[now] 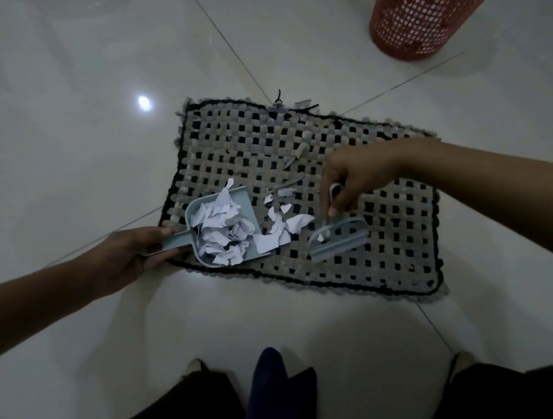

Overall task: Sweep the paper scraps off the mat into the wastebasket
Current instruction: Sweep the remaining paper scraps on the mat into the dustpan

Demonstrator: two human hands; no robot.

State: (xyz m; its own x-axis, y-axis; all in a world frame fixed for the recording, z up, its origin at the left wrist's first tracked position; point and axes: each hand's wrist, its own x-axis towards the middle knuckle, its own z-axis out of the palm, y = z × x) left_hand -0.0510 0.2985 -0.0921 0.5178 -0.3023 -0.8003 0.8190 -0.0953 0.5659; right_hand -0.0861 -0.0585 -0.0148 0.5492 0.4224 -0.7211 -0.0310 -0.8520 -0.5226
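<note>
Left hand (pixel 128 252) wrapped around dustpan (pixel 222 229) handle at mat (pixel 300 189) left edge, pan heaped with paper scraps (pixel 225 225). Right hand (pixel 350 176) pinching small brush (pixel 337 238) over mat centre. More scraps between. Wastebasket (pixel 434 2) beyond mat, top cut off.

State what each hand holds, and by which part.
Left hand grips the dustpan by its handle; right hand pinches the brush by its handle's top.

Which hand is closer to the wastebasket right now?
Right. The right hand holds the brush below the wastebasket; the left hand is farther away, on the dustpan handle.
</note>
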